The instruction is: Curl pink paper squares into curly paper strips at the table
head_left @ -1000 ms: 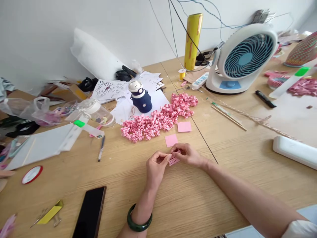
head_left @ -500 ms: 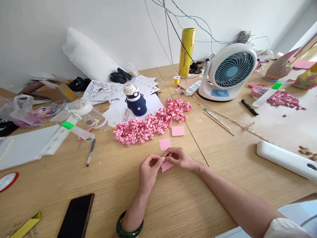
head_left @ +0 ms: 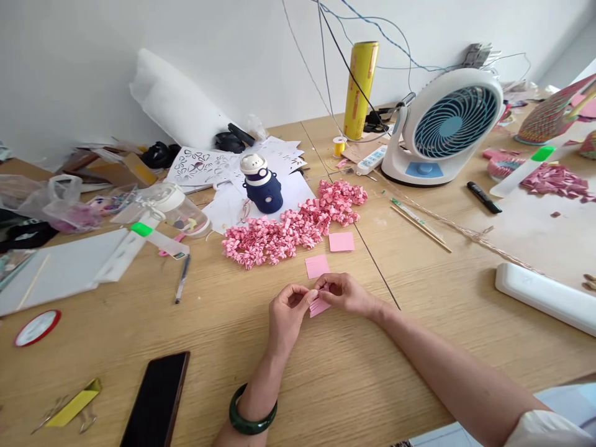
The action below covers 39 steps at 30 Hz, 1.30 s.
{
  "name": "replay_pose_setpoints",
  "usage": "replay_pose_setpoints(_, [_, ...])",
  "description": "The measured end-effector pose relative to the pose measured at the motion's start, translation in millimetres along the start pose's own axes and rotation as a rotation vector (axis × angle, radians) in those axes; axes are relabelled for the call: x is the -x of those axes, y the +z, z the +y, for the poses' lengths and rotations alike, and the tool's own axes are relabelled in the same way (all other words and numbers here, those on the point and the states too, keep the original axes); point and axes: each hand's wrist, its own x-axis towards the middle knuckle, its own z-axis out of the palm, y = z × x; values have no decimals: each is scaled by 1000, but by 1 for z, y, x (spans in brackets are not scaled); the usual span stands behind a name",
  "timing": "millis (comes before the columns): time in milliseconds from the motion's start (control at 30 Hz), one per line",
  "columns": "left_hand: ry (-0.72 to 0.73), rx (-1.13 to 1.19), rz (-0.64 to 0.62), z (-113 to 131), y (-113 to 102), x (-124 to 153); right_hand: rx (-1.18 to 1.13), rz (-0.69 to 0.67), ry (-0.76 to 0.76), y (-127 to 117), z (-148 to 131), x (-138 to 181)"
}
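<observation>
Between my two hands is a small piece of pink paper [head_left: 319, 307] with slits cut into strips. My left hand [head_left: 289, 310] pinches its upper edge between thumb and forefinger. Right beside it, fingertips almost touching, my right hand [head_left: 347, 294] pinches the same paper; the folded or curled part is hidden by the fingers. Just beyond lies another slit pink square [head_left: 317, 266], and past that a stack of pink paper squares [head_left: 341, 241]. A long heap of curled pink paper flowers [head_left: 284, 234] stretches behind them.
A navy bottle [head_left: 263, 186] stands behind the heap. At the right are a white fan [head_left: 447, 130], thin sticks [head_left: 421, 228], a black marker [head_left: 484, 197] and a long white device [head_left: 544, 295]. A phone [head_left: 156, 397], pen [head_left: 183, 279] and yellow clip [head_left: 77, 403] lie at left.
The camera view has shifted, so things on the table appear slightly further right and mostly higher. Both hands stay together, pinching the slit pink paper with little visible movement.
</observation>
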Motion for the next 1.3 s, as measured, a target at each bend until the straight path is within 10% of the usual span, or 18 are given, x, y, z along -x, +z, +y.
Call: replay_pose_setpoints(1300, [33,89,-29,8,-3,1,-45,6,19,2,-14,0])
